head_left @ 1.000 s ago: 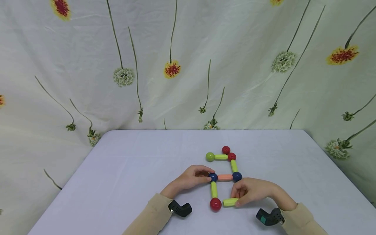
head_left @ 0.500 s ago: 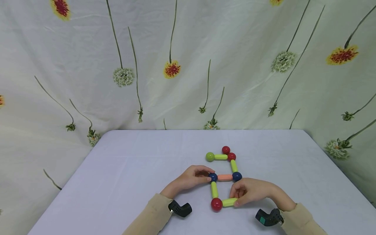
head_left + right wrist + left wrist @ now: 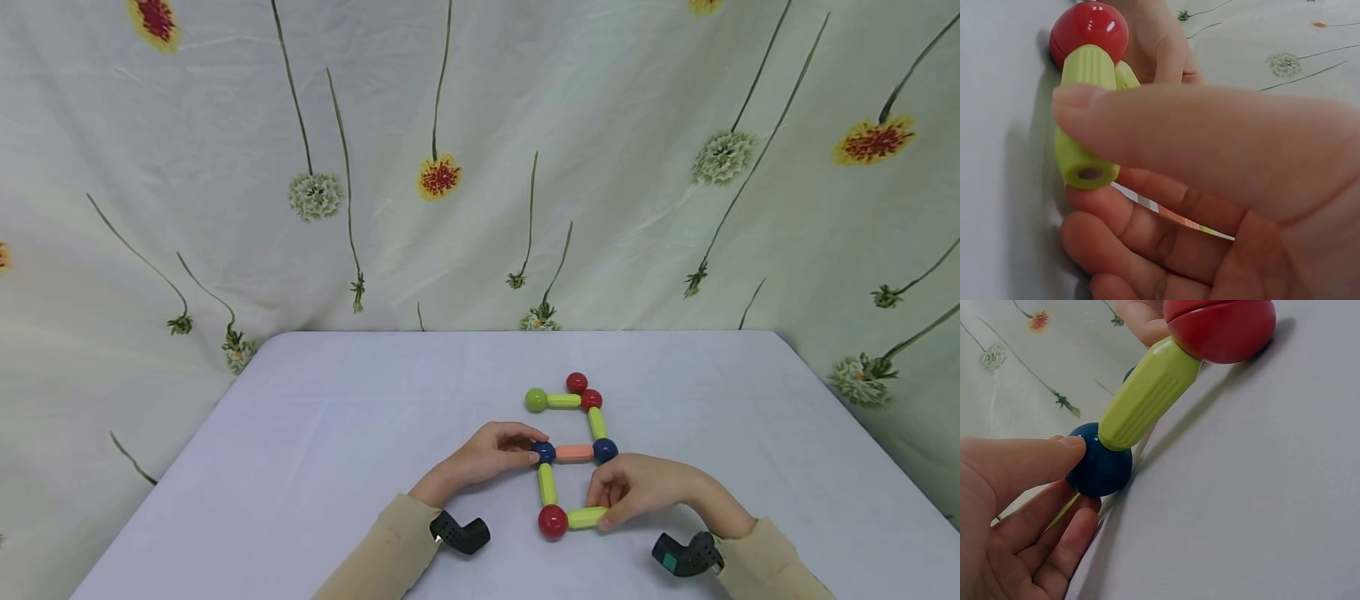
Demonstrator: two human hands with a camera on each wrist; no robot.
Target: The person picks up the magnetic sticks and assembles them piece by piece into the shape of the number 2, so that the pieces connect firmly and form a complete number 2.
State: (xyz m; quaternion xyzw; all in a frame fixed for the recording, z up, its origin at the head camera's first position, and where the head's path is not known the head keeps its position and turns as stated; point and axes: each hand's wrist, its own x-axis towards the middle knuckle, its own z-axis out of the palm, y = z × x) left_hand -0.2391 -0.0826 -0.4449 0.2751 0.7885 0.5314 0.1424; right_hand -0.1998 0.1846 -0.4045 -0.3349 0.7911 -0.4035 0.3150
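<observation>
My left hand (image 3: pixel 491 454) pinches a blue ball (image 3: pixel 1100 464) between thumb and fingers. From that ball a yellow-green rod (image 3: pixel 1149 394) runs toward me to a large red ball (image 3: pixel 552 522). My right hand (image 3: pixel 647 487) pinches another yellow-green rod (image 3: pixel 1088 140) near its free end, where a round socket shows in the right wrist view. The rod's other end touches the red ball. An orange rod (image 3: pixel 574 453) joins the held blue ball to a second blue ball (image 3: pixel 605 451), just beyond the right fingers.
Farther back, a yellow-green rod (image 3: pixel 597 423) leads to a red ball (image 3: pixel 592 400). Another rod (image 3: pixel 564 401) ends there at a green ball (image 3: pixel 536 400). One more red ball (image 3: pixel 577 382) sits just behind. A white cloth covers the table (image 3: pixel 337 392); a flowered curtain (image 3: pixel 615 167) hangs behind.
The rod in my right hand has moved slightly left and now meets the large red ball, closing a small gap. That ball has shifted a little right. My left hand stays in place.
</observation>
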